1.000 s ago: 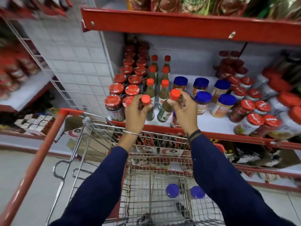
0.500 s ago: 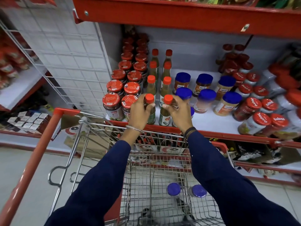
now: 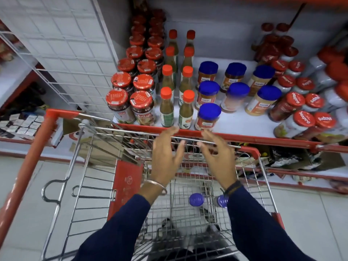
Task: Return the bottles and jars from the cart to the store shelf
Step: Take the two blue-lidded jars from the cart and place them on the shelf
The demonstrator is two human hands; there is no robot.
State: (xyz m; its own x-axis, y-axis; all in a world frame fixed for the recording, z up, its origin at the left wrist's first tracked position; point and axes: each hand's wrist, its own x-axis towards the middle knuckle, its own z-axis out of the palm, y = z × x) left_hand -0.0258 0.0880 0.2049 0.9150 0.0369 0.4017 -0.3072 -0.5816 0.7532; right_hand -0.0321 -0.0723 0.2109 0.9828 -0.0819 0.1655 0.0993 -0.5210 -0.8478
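Store shelf (image 3: 244, 127), white deck with red front lip: stocked across its width. Far left, two columns of red-lidded jars (image 3: 130, 99) running front to back. Next, two columns of orange-capped bottles (image 3: 176, 76) holding greenish liquid, all upright; the left front bottle (image 3: 166, 108) and the right front bottle (image 3: 186, 110) stand side by side at the shelf edge, not touching. Just right of these, blue-lidded jars (image 3: 233, 85) in rows, with a single front blue-lidded jar (image 3: 208, 117) nearest the lip, beside the right front bottle. Far right, red-lidded tubs (image 3: 305, 117), several tilted or lying over. Wire cart (image 3: 90, 185), chrome with red handle and red corner caps, parked against the shelf front; two blue-capped containers (image 3: 196, 199) sit low in its basket, one partly hidden by the right sleeve. Left hand (image 3: 166, 157): fingers spread and empty, above the cart's front rim, fingertips just below the shelf lip under the left front bottle. Right hand (image 3: 216, 157): likewise spread and empty, fingertips near the lip below the front blue-lidded jar. Both arms in dark blue sleeves; a metal bangle on the left wrist, a dark band on the right.
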